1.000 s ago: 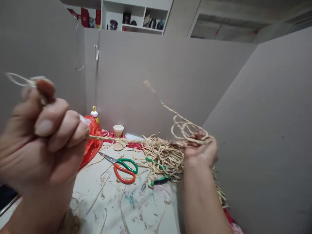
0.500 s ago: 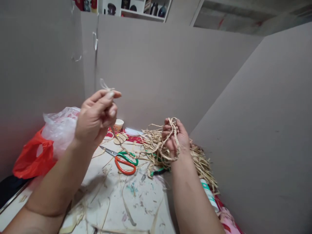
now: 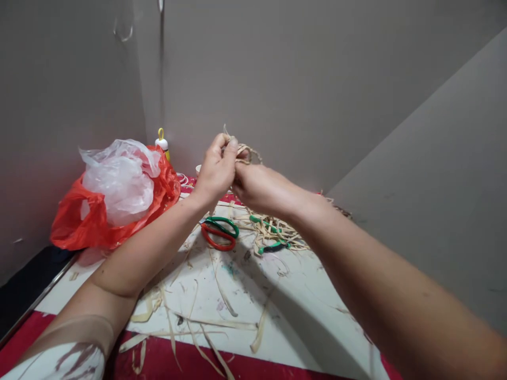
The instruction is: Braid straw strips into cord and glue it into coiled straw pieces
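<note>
Both hands are raised together above the far part of the table. My left hand (image 3: 217, 163) is closed, thumb and forefinger pinching the end of a braided straw cord (image 3: 253, 151), from which a thin strand sticks up. My right hand (image 3: 263, 184) touches it on the right, back turned towards me and fingers curled round the looped cord. The fingertips of my right hand are largely hidden. Below the hands lie scissors (image 3: 219, 233) with one green and one red handle, their blades mostly covered by my left forearm.
Loose straw strips (image 3: 216, 323) are scattered over the white board (image 3: 312, 306). A green-and-black handled tool (image 3: 273, 247) lies among a straw pile (image 3: 295, 237), partly behind my right arm. Plastic bags, red (image 3: 79, 221) and clear white (image 3: 119, 179), stand left. Grey walls (image 3: 277, 79) enclose the table.
My hands were apart, the cord stretching between them; now they meet at the middle. My right hand has moved up and left and turned over. The view has tilted downward.
</note>
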{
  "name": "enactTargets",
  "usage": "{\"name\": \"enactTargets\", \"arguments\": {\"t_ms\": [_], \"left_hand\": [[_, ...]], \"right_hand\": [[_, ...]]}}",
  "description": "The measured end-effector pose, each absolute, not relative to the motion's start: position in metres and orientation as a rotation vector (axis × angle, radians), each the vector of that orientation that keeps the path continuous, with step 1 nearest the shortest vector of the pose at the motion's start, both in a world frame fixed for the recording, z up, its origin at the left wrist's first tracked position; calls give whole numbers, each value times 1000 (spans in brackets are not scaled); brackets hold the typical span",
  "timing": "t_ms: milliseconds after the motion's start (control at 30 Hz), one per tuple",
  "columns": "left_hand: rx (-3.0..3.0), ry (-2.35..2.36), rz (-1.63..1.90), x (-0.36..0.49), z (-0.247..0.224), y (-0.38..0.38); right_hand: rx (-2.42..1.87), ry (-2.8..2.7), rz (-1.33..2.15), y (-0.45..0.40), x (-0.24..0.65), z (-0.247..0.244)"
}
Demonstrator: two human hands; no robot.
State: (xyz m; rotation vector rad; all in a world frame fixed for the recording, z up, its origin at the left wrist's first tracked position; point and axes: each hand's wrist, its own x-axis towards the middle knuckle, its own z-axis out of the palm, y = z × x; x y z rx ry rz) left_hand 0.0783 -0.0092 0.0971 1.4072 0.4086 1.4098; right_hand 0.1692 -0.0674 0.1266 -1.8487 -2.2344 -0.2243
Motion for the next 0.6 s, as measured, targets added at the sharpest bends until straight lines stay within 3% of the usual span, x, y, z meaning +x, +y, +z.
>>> {"name": "enactTargets", "arguments": {"t_ms": [100,333,500,600], "left_hand": [[1413,386,1410,81,94,-9],[1327,450,1452,79,89,12],[1207,591,1619,70,123,21],[1308,641,1666,67,155,9]], "right_hand": [[-1955,-2323,-217,-72,163,120],[-1626,-2275,-189,-92,159,110],[-1092,-1977,-378,-135,162,70],[-917,-2097,-401,-156,151,28]]}}
